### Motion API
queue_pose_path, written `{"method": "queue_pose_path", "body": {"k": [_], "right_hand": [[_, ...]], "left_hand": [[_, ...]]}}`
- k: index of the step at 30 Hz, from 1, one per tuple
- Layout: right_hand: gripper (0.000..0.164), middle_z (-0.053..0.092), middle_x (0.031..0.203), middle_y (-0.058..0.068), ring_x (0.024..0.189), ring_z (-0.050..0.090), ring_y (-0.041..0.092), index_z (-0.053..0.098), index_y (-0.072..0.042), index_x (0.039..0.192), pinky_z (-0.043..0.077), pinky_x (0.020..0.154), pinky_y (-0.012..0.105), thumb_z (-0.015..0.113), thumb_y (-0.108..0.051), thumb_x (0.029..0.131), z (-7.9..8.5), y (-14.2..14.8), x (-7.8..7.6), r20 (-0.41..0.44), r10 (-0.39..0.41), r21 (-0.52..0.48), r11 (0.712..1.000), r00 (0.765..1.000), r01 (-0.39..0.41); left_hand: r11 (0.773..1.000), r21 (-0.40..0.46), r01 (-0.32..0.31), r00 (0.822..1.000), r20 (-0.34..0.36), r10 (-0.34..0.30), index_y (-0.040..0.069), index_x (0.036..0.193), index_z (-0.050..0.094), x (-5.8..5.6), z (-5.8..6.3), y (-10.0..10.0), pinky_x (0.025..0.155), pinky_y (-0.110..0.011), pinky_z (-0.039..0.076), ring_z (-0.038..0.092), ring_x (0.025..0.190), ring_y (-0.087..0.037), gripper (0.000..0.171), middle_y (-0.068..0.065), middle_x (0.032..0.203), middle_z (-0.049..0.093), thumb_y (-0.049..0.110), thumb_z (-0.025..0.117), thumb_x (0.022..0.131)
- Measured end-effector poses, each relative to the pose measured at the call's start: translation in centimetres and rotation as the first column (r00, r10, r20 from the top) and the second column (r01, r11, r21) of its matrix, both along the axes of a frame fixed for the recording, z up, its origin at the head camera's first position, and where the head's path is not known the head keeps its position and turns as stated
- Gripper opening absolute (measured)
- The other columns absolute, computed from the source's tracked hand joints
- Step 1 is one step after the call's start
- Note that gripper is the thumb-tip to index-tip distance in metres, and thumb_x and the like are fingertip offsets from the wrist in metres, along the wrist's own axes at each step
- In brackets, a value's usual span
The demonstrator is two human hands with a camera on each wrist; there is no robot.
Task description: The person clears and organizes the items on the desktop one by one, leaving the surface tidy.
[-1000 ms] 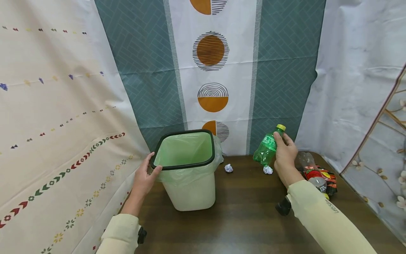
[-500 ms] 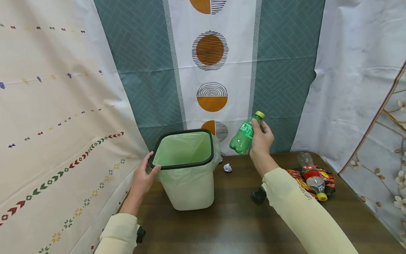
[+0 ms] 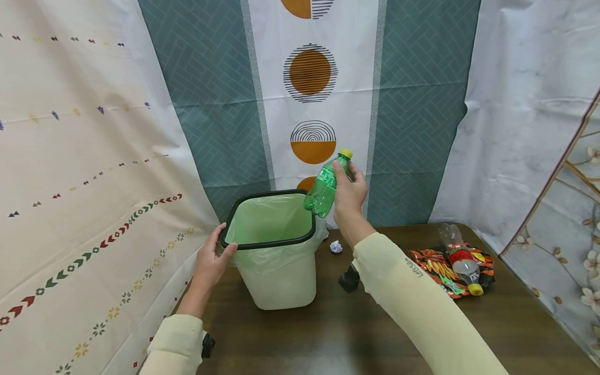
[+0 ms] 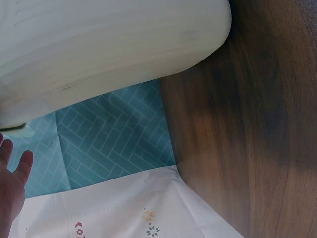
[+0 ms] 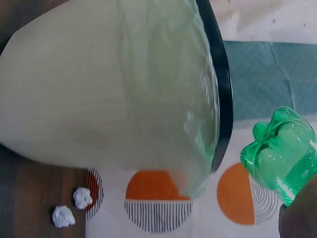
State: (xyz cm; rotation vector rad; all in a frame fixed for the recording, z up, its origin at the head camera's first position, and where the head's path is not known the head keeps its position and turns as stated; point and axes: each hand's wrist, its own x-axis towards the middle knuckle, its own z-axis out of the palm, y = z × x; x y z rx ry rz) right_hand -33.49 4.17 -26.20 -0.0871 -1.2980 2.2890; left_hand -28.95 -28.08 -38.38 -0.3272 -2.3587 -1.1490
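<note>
Raised at the right side of the bin, my right hand point(image 3: 350, 195) grips a green plastic bottle point(image 3: 323, 188) with a yellow cap near its neck. The bottle tilts, its base overlapping the bin's far right corner in the head view. In the right wrist view the bottle point(image 5: 282, 151) shows base first, beside the dark rim. The pale trash bin point(image 3: 281, 284) stands upright, lined with a thin green bag point(image 3: 262, 258) under a black rim point(image 3: 272, 244). At its front left corner my left hand point(image 3: 210, 263) touches the rim with thumb and fingers extended.
Crumpled white paper balls point(image 3: 336, 247) lie on the brown table point(image 3: 356, 328) right of the bin. Farther right, a clear bottle with a red label point(image 3: 461, 260) lies on black and orange snack wrappers point(image 3: 438, 268). Patterned cloths point(image 3: 417, 130) hang behind and along both sides.
My right hand has carried the green bottle leftward and up, from above the table to the bin's right side. More of the wrappers has come into view. The left hand stays at the rim.
</note>
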Motion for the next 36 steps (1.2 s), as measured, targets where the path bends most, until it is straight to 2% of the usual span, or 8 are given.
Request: {"method": "queue_pose_path", "body": {"k": [9, 16, 19, 25, 31, 36], "right_hand": [[0.052, 0.058, 0.124, 0.008, 0.105, 0.059, 0.018, 0.056, -0.008, 0.135, 0.052, 0.089, 0.031, 0.073, -0.029, 0.091, 0.5, -3.4, 0.3, -0.012, 0.102, 0.034, 0.994, 0.995, -0.102], [0.058, 0.052, 0.138, 0.007, 0.125, 0.050, 0.018, 0.051, -0.011, 0.141, 0.044, 0.102, 0.031, 0.073, -0.031, 0.091, 0.5, -4.4, 0.4, 0.016, 0.222, 0.178, 0.959, 0.975, -0.221], [0.058, 0.050, 0.141, 0.007, 0.129, 0.047, 0.018, 0.050, -0.011, 0.142, 0.040, 0.106, 0.030, 0.072, -0.030, 0.092, 0.2, -4.1, 0.3, 0.023, 0.257, 0.194, 0.947, 0.966, -0.257], [0.059, 0.049, 0.142, 0.008, 0.129, 0.048, 0.019, 0.050, -0.009, 0.143, 0.041, 0.105, 0.031, 0.070, -0.031, 0.093, -0.2, -2.7, 0.0, 0.011, 0.249, 0.211, 0.946, 0.968, -0.246], [0.059, 0.050, 0.142, 0.007, 0.130, 0.047, 0.018, 0.050, -0.010, 0.143, 0.039, 0.106, 0.030, 0.069, -0.034, 0.093, -0.8, -1.2, -0.3, 0.038, 0.220, 0.233, 0.947, 0.975, -0.222], [0.058, 0.049, 0.143, 0.011, 0.128, 0.048, 0.020, 0.050, -0.007, 0.143, 0.040, 0.106, 0.032, 0.069, -0.031, 0.094, -1.3, 0.4, -0.6, 0.038, 0.200, 0.226, 0.953, 0.979, -0.203]], "left_hand": [[1.000, 0.002, 0.001, 1.000, -0.005, -0.001, 0.007, 0.152, 0.037, 0.1, 0.0, 0.0, 0.110, -0.058, 0.028, 0.039, 0.137, -0.040, 0.064, -0.025, 0.151, 0.039, 0.032, 0.057, 0.097], [1.000, 0.001, 0.000, 1.000, 0.008, 0.000, 0.007, 0.152, 0.036, 0.1, 0.1, 0.1, 0.110, -0.060, 0.028, 0.039, 0.137, -0.041, 0.065, -0.025, 0.151, 0.038, 0.035, 0.056, 0.097], [1.000, 0.003, 0.001, 1.000, 0.008, -0.001, 0.007, 0.153, 0.036, 0.1, 0.1, 0.0, 0.109, -0.059, 0.028, 0.039, 0.137, -0.040, 0.065, -0.024, 0.151, 0.038, 0.033, 0.056, 0.097], [1.000, 0.001, 0.001, 1.000, 0.007, -0.001, 0.008, 0.153, 0.036, 0.0, -0.1, 0.0, 0.110, -0.059, 0.028, 0.037, 0.138, -0.040, 0.065, -0.024, 0.152, 0.038, 0.035, 0.056, 0.098], [1.000, 0.002, -0.006, 1.000, 0.012, 0.006, 0.008, 0.153, 0.037, 0.1, -0.1, 0.0, 0.110, -0.060, 0.027, 0.036, 0.139, -0.041, 0.065, -0.024, 0.153, 0.037, 0.036, 0.056, 0.098], [1.000, 0.003, 0.004, 1.000, 0.013, -0.004, 0.009, 0.153, 0.035, 0.0, 0.0, 0.0, 0.110, -0.059, 0.027, 0.036, 0.139, -0.040, 0.065, -0.023, 0.153, 0.036, 0.037, 0.056, 0.098]]}}
